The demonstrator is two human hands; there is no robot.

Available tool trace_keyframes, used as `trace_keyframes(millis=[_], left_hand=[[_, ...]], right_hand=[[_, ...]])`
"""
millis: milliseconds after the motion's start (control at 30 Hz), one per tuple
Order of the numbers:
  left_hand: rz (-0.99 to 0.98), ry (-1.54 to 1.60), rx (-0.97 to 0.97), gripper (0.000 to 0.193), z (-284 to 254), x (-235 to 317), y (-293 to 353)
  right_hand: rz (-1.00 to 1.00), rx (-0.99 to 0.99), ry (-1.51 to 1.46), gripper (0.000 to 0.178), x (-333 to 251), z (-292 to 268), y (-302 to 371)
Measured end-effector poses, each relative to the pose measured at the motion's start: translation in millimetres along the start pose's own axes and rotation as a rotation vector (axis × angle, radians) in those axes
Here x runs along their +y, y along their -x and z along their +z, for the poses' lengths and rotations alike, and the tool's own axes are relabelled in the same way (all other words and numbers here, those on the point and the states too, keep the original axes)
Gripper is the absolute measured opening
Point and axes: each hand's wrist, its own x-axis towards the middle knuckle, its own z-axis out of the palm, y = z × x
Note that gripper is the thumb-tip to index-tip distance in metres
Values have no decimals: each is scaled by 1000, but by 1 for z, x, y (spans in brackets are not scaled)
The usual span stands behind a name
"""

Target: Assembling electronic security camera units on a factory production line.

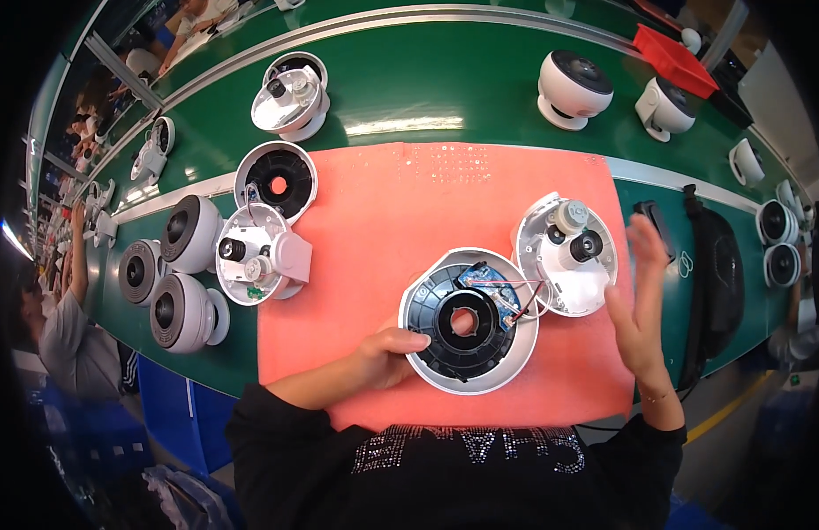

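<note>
Clearly, the open white housing (468, 350) meets the left fingers (404, 341) at its rim.

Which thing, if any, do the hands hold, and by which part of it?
The left hand holds the white round housing by its left rim, thumb over the edge. The right hand is open and holds nothing.

Free upper mat (400, 216) (housings (595, 287) either side)

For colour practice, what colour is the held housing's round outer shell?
The round shell is white (head view).
</note>
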Motion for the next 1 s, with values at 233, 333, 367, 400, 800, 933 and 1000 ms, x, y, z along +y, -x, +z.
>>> trace_keyframes(millis=[233,333,367,400,800,933,1000], left_hand=[[-6,118,57,65,36,-8,13],[82,-64,19,65,37,-8,14],[140,-121,15,67,35,-9,14],[193,-188,-50,69,32,-8,11],[272,-579,-146,55,28,-10,-36],[579,-1182,-101,41,49,-1,-44],[570,-1265,-92,41,58,5,-42]], right_hand=[[-689,-315,220,42,-80,54,12],[-689,-343,208,41,-73,60,14],[-722,-376,199,42,-71,57,13],[-753,-408,192,42,-69,53,12],[54,-296,-774,84,-12,-3,35],[-18,-253,-664,70,2,-10,46],[-73,-300,-591,66,1,-20,43]])
